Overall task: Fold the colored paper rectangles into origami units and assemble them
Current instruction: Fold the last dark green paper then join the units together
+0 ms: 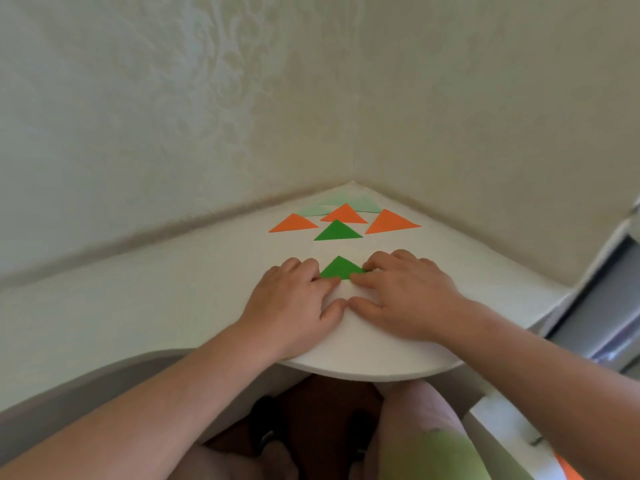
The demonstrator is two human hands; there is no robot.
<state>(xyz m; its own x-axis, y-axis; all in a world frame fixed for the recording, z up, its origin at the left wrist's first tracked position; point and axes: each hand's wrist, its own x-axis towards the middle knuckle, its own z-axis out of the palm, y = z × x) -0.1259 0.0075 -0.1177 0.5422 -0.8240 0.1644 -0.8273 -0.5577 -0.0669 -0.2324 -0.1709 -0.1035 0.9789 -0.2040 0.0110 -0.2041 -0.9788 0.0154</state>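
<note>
Head view: a white corner worktop fits into the meeting of 2 pale patterned walls, so it is closed off behind and on both sides; its only free edge is the curved front rim nearest the person. Bare white surface lies to the left of the hands and between the hands and the far pieces.

A dark green folded paper triangle lies flat near the middle of the worktop, its apex pointing away toward the corner and its long base running left to right. The left hand rests with fingertips pressed on the triangle's lower left corner; the right hand presses its fingertips on the lower right corner. Both hands lie flattened, fingers slightly bent, thumbs nearly touching just in front of the base.

Further back lie a second dark green triangle, 3 orange triangles, all apex away, and pale mint pieces at the corner.

No writing is legible.
</note>
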